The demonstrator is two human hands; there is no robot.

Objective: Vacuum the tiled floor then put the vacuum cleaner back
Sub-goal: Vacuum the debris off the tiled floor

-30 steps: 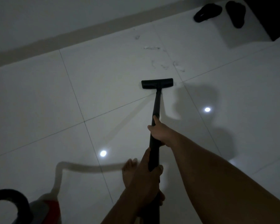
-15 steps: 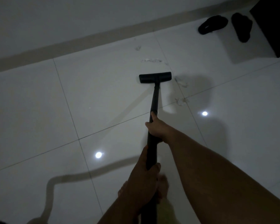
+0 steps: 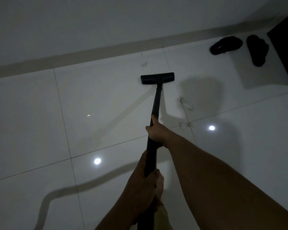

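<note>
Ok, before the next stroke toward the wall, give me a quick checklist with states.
1. Grip: right hand and left hand both hold the wand: ok.
2. Head flat on the floor: looks so, ok.
3. Path ahead: only a dust clump between head and wall: ok.
4. Missed dirt: hair clumps lie right of the wand, uncollected: not ok.
5. Slippers far right, off the stroke line: ok.
6. Hose slack behind: blurred, cannot tell.
</note>
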